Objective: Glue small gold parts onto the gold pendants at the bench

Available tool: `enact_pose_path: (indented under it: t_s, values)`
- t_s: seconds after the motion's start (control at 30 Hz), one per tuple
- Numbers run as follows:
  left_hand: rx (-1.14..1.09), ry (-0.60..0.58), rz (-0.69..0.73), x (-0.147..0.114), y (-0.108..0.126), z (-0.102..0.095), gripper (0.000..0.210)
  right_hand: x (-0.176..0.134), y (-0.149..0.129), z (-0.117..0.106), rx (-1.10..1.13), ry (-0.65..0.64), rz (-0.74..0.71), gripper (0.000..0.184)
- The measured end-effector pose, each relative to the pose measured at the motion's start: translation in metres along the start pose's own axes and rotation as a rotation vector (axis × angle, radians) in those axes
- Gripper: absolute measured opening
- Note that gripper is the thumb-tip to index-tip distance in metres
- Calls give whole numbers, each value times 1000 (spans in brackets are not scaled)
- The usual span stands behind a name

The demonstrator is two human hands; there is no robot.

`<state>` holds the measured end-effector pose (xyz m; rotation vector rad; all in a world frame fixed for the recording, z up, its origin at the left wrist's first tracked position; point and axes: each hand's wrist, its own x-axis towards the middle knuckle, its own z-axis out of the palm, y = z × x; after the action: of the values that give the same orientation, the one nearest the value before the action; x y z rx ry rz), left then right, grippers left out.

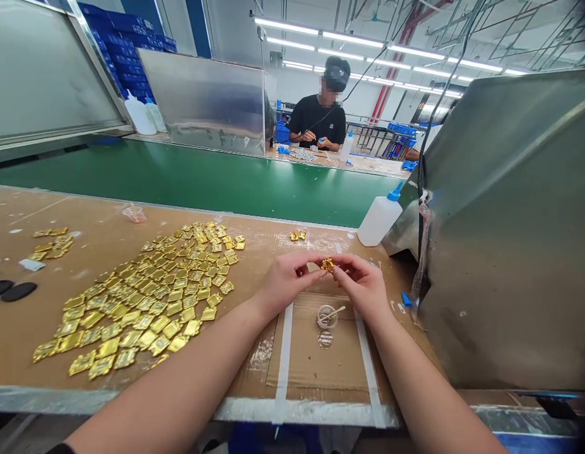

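Left hand [288, 275] and right hand [366, 285] are both pinching one shiny gold piece [327, 265], too covered up to really make out its shape, with a little round see-through cup [322, 321] just nearside of them and tons of glossy, squarish gold plates [160, 292] off to their left on the tabletop [264, 239].
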<state>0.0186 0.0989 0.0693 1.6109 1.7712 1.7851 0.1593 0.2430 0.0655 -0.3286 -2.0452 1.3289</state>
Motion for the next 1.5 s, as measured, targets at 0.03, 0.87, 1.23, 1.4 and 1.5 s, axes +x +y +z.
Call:
enact_pose_path:
  t_s: [0.03, 0.87, 1.23, 1.4, 1.5]
  values:
    - [-1, -4, 12, 0, 1, 0, 25, 0, 0, 0, -13, 5, -15, 21]
    - [164, 162, 269, -4, 4, 4, 23, -6, -11, 6, -52, -24, -157, 14]
    - [146, 141, 168, -4, 2, 3, 15, -2, -10, 12, 123, -69, 37, 35]
    - [265, 112, 225, -3, -2, 1, 14, -1, -7, 13, 191, -88, 98, 42]
    - [307, 95, 259, -2, -2, -1, 13, -1, -6, 13, 225, -98, 98, 40]
